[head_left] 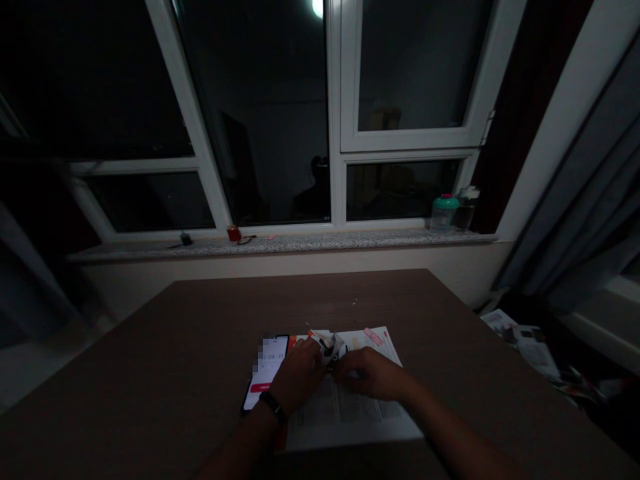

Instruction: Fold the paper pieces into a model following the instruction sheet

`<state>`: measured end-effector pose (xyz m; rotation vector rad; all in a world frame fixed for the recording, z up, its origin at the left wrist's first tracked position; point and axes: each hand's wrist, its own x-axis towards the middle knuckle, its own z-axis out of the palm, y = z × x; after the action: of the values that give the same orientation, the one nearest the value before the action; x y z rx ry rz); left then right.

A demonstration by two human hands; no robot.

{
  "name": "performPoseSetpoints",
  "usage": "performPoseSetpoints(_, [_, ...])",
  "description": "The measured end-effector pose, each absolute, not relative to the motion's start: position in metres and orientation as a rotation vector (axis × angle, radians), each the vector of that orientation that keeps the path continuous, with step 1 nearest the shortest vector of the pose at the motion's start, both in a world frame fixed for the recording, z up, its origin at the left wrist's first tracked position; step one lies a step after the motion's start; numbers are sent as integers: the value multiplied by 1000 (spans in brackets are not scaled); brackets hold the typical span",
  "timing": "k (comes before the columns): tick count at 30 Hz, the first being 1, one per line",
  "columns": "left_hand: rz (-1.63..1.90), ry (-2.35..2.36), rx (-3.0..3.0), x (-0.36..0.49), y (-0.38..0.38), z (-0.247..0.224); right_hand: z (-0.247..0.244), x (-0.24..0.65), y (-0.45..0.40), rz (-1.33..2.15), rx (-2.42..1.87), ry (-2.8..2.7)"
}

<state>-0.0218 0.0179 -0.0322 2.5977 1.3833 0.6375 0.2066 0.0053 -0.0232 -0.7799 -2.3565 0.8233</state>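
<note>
My left hand point(301, 368), with a dark band on its wrist, is closed on the left side of a small crumpled white-and-black wrapper point(329, 348). My right hand point(371, 373) has its fingers curled and pinched at the wrapper's lower right edge. Fingers and dim light hide part of the wrapper, so what it contains cannot be told. Both hands are above an open printed booklet point(350, 427) lying on the table. A small pink piece point(373, 335) rests on the booklet's upper right part.
Beside the booklet lies a lit phone point(266, 373). The brown table point(210, 320) reaches toward a window sill point(310, 241). On the sill stand a green-lidded bottle point(444, 212), another bottle point(467, 207) and a small red jar point(233, 233). Papers point(530, 347) are piled right of the table.
</note>
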Motion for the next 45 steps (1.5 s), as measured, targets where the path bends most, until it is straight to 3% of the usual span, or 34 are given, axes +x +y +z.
performPoseSetpoints(23, [433,1062,2662,-17,2,-9,-30,213,16,334,-1195,-2276])
performPoseSetpoints(45, [384,660,2662,-10,-11,-2,-29,204,16,221,-1518,-2129])
